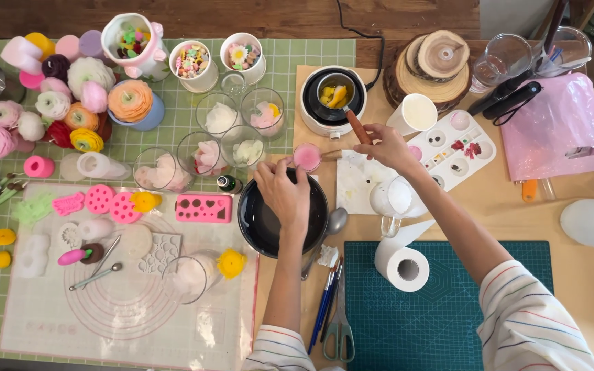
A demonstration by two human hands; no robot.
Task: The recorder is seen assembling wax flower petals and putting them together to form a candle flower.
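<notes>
Pink cup [306,156] just above left hand [283,194].

flowers: a heap of pink, white, orange and red blooms [49,103] at the far left of the counter [572,275]
moulds: pink silicone moulds [204,207] on a clear mat [125,309]
paper: white roll [403,264] on a teal cutting mat [448,316]
tools: scissors [339,336] beside blue brushes [324,302]
wood: stacked slices [438,65], far side
bag: pink plastic [551,124], right
</notes>
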